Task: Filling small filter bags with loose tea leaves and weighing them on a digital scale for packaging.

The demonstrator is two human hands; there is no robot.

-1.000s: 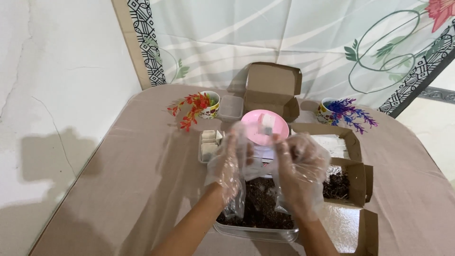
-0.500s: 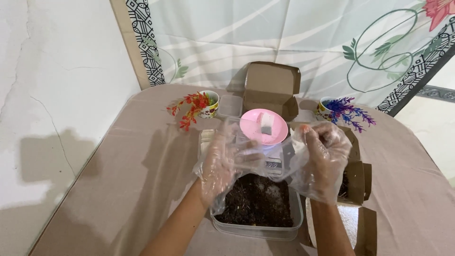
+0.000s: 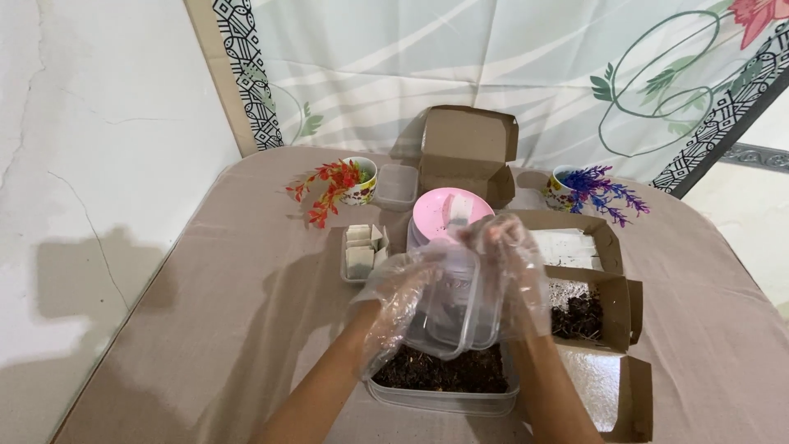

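Both gloved hands, spread apart half a second ago, now meet at frame centre, left hand [image 3: 393, 298] and right hand [image 3: 508, 271] gripping a clear plastic container [image 3: 457, 306] above the soil tub [image 3: 444, 380] on the bench [image 3: 246, 329], cardboard boxes [image 3: 588, 308] partly filled.

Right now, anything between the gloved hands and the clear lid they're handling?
Nothing visible. The left hand and right hand already touch the clear lid, held tilted above the tub of dark soil.

Open brown cardboard box [image 3: 468, 152] standing behind pink round lid [image 3: 450, 212]; two floral cups holding red sprig [image 3: 327, 187], purple sprig [image 3: 604, 189]
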